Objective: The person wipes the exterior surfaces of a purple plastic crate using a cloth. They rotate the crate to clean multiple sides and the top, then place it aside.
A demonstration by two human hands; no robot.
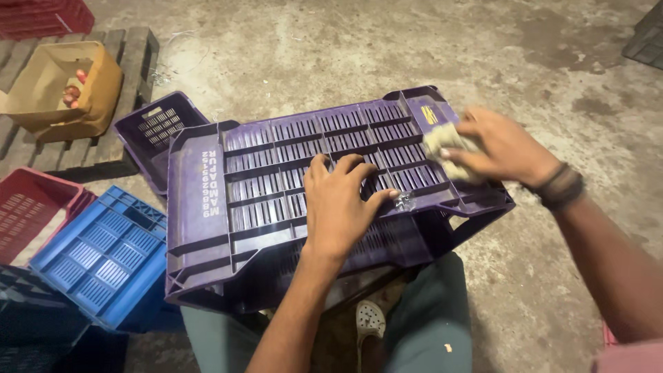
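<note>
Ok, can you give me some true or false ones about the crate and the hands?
1. The left hand lies flat on the purple crate. True.
2. The right hand holds a hammer. False: its fingers grip a pale crumpled cloth pressed on the crate's corner.
3. A blue crate lies beside the purple one. True.
4. The cardboard box sits on a chair. False: it sits on a wooden pallet.
5. The purple crate is upside down, its slotted base facing up. True.
</note>
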